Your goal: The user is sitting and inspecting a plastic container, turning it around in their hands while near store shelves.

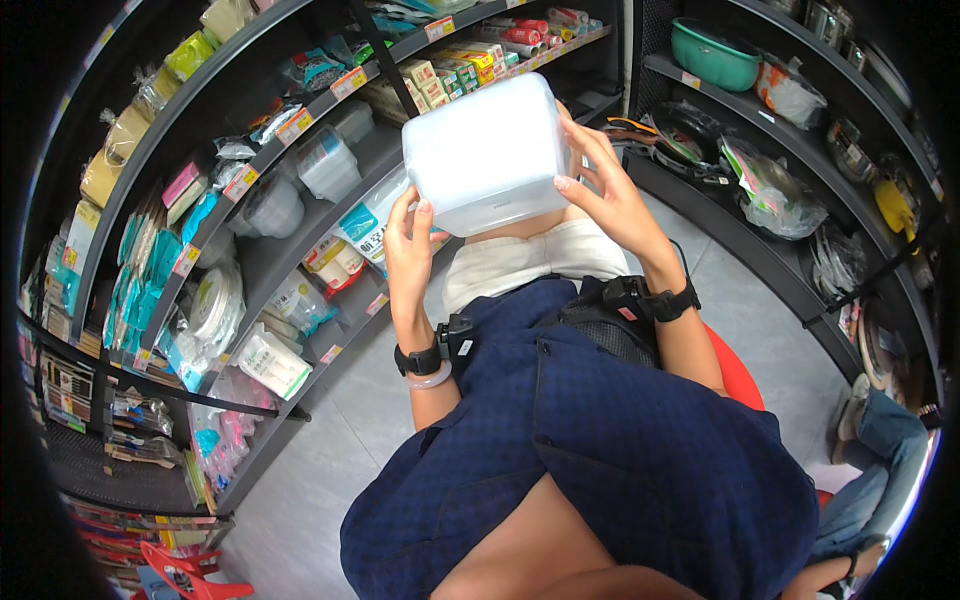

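Observation:
A translucent white plastic storage container [487, 150] with rounded corners is held up in front of me, above my lap. My left hand [409, 232] grips its near left corner, thumb on the near side. On the opposite side, my right hand [596, 169] has its thumb near the front right corner and its fingers along the right wall. The container's underside and most of the fingers beneath it are hidden. Black straps with small devices circle both wrists, and a pale bangle [430, 376] sits below the left strap.
Dark shelves [330, 225] on the left carry clear plastic boxes [326, 161], packaged paper goods and bagged disposables. Boxed rolls [457, 75] stand ahead. Pans and a green basin [712, 56] fill the right shelving. A person's legs [877, 465] are at the lower right, a red plastic stool [191, 574] lower left.

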The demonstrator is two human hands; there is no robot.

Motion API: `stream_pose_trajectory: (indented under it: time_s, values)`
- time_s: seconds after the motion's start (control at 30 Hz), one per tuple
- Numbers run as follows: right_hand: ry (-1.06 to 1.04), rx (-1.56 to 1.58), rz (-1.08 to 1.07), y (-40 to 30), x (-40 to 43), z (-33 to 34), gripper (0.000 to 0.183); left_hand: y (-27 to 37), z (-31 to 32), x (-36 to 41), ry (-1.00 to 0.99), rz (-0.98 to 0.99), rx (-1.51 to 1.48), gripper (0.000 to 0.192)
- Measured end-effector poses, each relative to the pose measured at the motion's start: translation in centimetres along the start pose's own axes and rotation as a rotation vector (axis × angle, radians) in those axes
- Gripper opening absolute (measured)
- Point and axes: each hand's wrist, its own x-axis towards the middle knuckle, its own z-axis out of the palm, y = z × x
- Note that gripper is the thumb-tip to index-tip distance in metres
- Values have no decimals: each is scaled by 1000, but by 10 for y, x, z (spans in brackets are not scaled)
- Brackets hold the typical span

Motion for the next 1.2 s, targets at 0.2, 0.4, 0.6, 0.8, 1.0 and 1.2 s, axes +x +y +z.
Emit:
stream_pose_trajectory:
  time_s: [0.2, 0.4, 0.6, 0.8, 1.0, 1.2]
  values:
    - [49, 266, 65, 13, -1, 6, 72, -6, -1, 3, -32, -19, -12, 49]
    - [15, 170, 54, 17, 1, 6, 73, -12, -2, 6, -65, 26, -33, 54]
    - [-9, -130, 140, 29, -2, 4, 74, -21, -7, 4, -158, -11, 68, 59]
    - [-30, -159, 236, 29, -2, -1, 70, -9, -6, 0, -155, -45, 127, 59]
    - [4, -101, 145, 30, -3, -4, 59, -6, -4, -3, -136, -29, -19, 56]
    - [29, 36, 56, 17, -1, 0, 61, 4, -5, -4, -153, -3, -26, 44]
